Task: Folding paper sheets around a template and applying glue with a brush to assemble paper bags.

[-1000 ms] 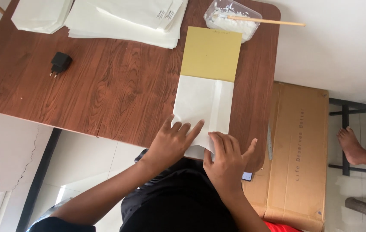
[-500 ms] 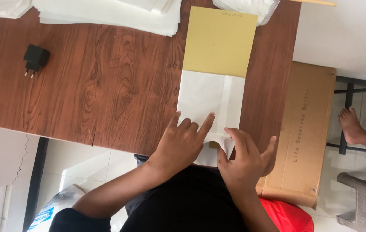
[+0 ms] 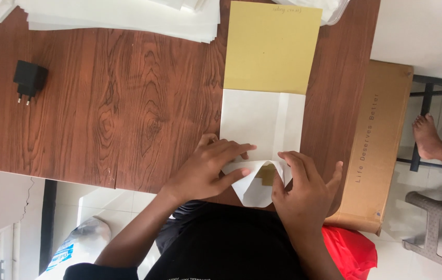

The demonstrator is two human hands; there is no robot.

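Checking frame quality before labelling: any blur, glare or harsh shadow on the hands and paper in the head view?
Head view: sharp, even daylight. Left hand and right hand crisp on the white paper, soft shadows only; no glare on the wooden table; white wall at upper right looks near blown out.

paper stack [image 3: 127,21] cut off by top edge

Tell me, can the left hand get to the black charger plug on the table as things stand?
Probably yes: bare wooden table lies between the left hand and the black charger plug.
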